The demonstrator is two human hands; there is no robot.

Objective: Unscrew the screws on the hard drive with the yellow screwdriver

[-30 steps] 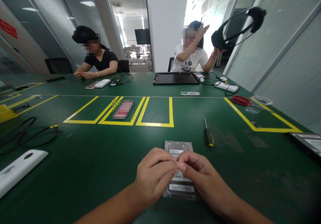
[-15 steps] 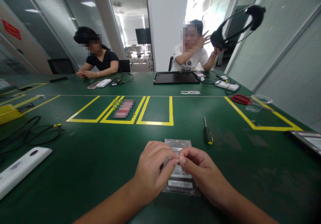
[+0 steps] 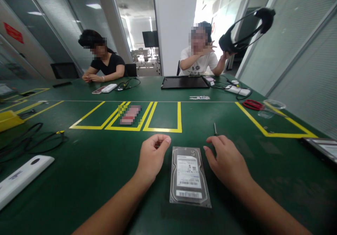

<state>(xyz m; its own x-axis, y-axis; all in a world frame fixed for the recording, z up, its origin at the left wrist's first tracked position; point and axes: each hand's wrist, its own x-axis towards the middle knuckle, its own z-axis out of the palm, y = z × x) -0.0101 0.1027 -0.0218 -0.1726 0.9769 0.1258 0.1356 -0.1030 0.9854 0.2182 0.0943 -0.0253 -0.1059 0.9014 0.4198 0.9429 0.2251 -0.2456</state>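
A silver hard drive (image 3: 189, 177) with white labels lies flat on the green table, its label side up. Left of its far end, my left hand (image 3: 155, 154) is closed, thumb against the curled fingers; whatever it may pinch is too small or hidden. My right hand (image 3: 228, 159) hovers at the drive's right side with thumb and fingers apart and nothing visible between them. Just beyond its fingers shows the metal shaft of a screwdriver (image 3: 215, 128), whose handle the hand covers.
Yellow tape (image 3: 163, 129) marks areas ahead; one frames a blurred pinkish thing (image 3: 131, 115). A white power bank (image 3: 25, 179) and black cables (image 3: 31, 140) lie left. Red-handled scissors (image 3: 253, 105) and a second drive (image 3: 325, 147) are right. Two people sit opposite, one holding a headset (image 3: 246, 31).
My hands have parted from above the hard drive, uncovering it. The left moved left and away from me; the right moved right, over the screwdriver handle, with its fingers opened.
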